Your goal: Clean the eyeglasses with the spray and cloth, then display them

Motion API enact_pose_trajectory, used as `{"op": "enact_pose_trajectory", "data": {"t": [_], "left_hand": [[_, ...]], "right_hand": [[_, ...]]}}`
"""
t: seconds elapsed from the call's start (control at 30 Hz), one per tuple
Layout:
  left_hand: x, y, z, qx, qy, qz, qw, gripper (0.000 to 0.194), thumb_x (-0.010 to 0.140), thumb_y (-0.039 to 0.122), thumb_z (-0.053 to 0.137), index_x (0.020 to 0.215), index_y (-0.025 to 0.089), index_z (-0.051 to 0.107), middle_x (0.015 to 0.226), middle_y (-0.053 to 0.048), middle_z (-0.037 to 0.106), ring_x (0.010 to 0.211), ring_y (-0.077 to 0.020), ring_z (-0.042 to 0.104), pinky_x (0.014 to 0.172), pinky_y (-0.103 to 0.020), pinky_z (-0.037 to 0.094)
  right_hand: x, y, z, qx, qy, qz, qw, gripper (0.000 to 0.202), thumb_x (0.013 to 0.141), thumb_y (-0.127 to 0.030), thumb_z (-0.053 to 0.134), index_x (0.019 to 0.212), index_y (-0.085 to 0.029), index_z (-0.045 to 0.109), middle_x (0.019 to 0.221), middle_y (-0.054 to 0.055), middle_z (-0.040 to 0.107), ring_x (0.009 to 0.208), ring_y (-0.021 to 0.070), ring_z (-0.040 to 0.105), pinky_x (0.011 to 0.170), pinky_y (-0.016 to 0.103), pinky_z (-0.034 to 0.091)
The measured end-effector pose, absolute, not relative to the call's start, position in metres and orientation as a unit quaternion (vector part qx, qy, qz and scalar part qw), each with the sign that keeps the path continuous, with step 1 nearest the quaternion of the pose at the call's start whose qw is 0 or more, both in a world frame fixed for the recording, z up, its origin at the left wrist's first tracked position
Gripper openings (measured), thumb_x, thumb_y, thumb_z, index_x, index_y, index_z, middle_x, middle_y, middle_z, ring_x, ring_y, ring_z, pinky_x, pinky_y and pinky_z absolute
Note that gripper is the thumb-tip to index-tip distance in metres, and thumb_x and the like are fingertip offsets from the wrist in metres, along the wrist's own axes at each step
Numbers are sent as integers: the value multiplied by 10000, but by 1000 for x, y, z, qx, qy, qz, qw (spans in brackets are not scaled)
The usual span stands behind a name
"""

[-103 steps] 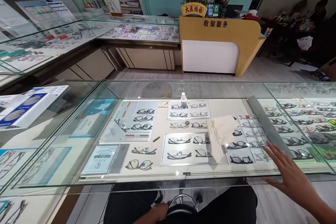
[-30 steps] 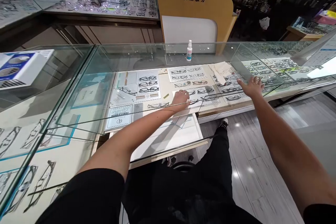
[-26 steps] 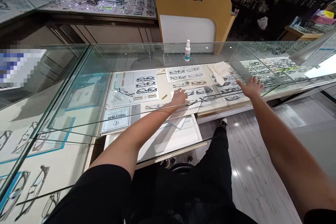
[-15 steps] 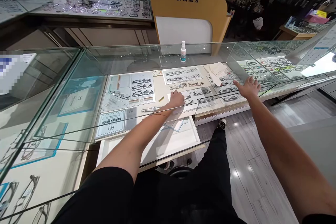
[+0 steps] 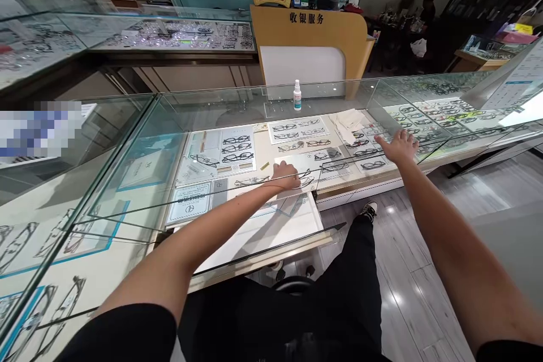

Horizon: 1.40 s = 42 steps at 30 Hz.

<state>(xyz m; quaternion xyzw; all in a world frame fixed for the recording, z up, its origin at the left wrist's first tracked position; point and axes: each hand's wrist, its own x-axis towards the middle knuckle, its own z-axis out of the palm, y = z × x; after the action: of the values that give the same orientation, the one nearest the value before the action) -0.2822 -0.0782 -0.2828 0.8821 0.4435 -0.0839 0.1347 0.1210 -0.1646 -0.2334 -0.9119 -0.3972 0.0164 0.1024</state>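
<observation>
My left hand [image 5: 285, 175] reaches down into the glass display case, its fingers curled closed at one end of a dark-framed pair of eyeglasses [image 5: 306, 180]. The fingertips are hidden from me. Behind that pair lies a pale display card [image 5: 299, 160] carrying other eyeglasses [image 5: 327, 155]. Closer to me is a pulled-out white drawer [image 5: 292, 229], with my forearm across it. Further right, my right hand [image 5: 399, 147] has its fingers spread and holds nothing, over the glass top above rows of frames [image 5: 373, 165].
A white spray bottle [image 5: 297, 96] stands on the glass top. Inside the case are a pale cloth [image 5: 348, 123] and a printed sign [image 5: 190, 203]. A yellow counter [image 5: 311, 34] stands behind. Glass panel edges [image 5: 127, 161] run along the left.
My left hand has drawn slightly towards me, and the eyeglasses beside its fingers have shifted with it, off the card's front edge. My right hand stays spread. The view has tilted up a little.
</observation>
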Motion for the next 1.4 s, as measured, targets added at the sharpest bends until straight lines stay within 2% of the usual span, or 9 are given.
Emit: {"op": "enact_pose_trajectory", "data": {"t": [0.07, 0.23, 0.43, 0.6, 0.8, 0.93, 1.1, 1.27, 1.4], "left_hand": [[-292, -98, -270, 876, 447, -87, 161, 172, 969, 300, 691, 871, 193, 782, 1134, -162, 799, 1296, -408, 609, 1119, -575, 481], [-320, -146, -231, 881, 407, -95, 221, 121, 896, 314, 694, 851, 240, 778, 1105, -95, 812, 1249, -356, 634, 1082, -460, 472], [-340, -189, -183, 889, 360, -102, 266, 130, 878, 309, 691, 791, 242, 760, 1086, -98, 820, 1200, -361, 618, 1061, -491, 460], [-351, -198, -140, 875, 352, -75, 324, 164, 873, 420, 729, 824, 282, 802, 1181, -60, 817, 1301, -363, 602, 1160, -486, 442], [-341, -159, -93, 879, 400, -26, 259, 208, 898, 452, 706, 924, 296, 843, 1246, -60, 802, 1425, -383, 546, 1197, -505, 450], [-319, -119, -89, 884, 422, -16, 198, 158, 884, 391, 725, 845, 265, 811, 1030, -71, 801, 1443, -372, 517, 1240, -508, 414], [-294, -74, -113, 885, 438, -24, 153, 163, 896, 360, 730, 798, 238, 774, 740, -90, 694, 1402, -387, 517, 1239, -544, 394], [-275, -36, -108, 873, 462, -17, 154, 231, 875, 456, 754, 845, 231, 797, 938, -97, 777, 1333, -375, 609, 1199, -511, 444], [-266, -14, -77, 872, 449, -8, 193, 298, 851, 498, 765, 958, 226, 821, 1111, -76, 811, 1105, -298, 716, 985, -384, 547]], "right_hand": [[122, -164, -233, -910, -402, 23, 104, 1270, 987, -936, 249, 1806, 34, 200, 1918, 273, 113, 1781, 499, 92, 1433, 683, 77], [121, -165, -231, -909, -404, 29, 102, 1259, 997, -913, 261, 1804, 50, 179, 1919, 277, 96, 1778, 513, 83, 1433, 683, 67], [117, -166, -230, -909, -403, 27, 100, 1237, 1011, -896, 260, 1804, 50, 180, 1920, 268, 106, 1782, 497, 91, 1434, 671, 64], [118, -166, -230, -909, -402, 27, 101, 1244, 1004, -905, 245, 1805, 44, 184, 1921, 264, 110, 1780, 499, 98, 1434, 668, 67], [114, -168, -228, -906, -407, 30, 112, 1218, 1014, -878, 267, 1801, 49, 194, 1919, 273, 106, 1781, 506, 86, 1437, 664, 51], [109, -168, -228, -906, -404, 24, 124, 1190, 1026, -849, 292, 1793, 58, 223, 1916, 270, 131, 1781, 500, 104, 1440, 655, 40], [110, -167, -231, -909, -397, 15, 128, 1182, 1026, -845, 302, 1795, 50, 230, 1918, 252, 153, 1780, 489, 117, 1440, 659, 51], [116, -165, -236, -908, -399, 6, 129, 1203, 1008, -885, 265, 1796, 25, 258, 1918, 247, 158, 1779, 483, 130, 1439, 666, 82], [117, -163, -238, -910, -395, 1, 129, 1216, 1002, -901, 242, 1796, 20, 265, 1916, 251, 169, 1777, 483, 142, 1439, 667, 85]]}}
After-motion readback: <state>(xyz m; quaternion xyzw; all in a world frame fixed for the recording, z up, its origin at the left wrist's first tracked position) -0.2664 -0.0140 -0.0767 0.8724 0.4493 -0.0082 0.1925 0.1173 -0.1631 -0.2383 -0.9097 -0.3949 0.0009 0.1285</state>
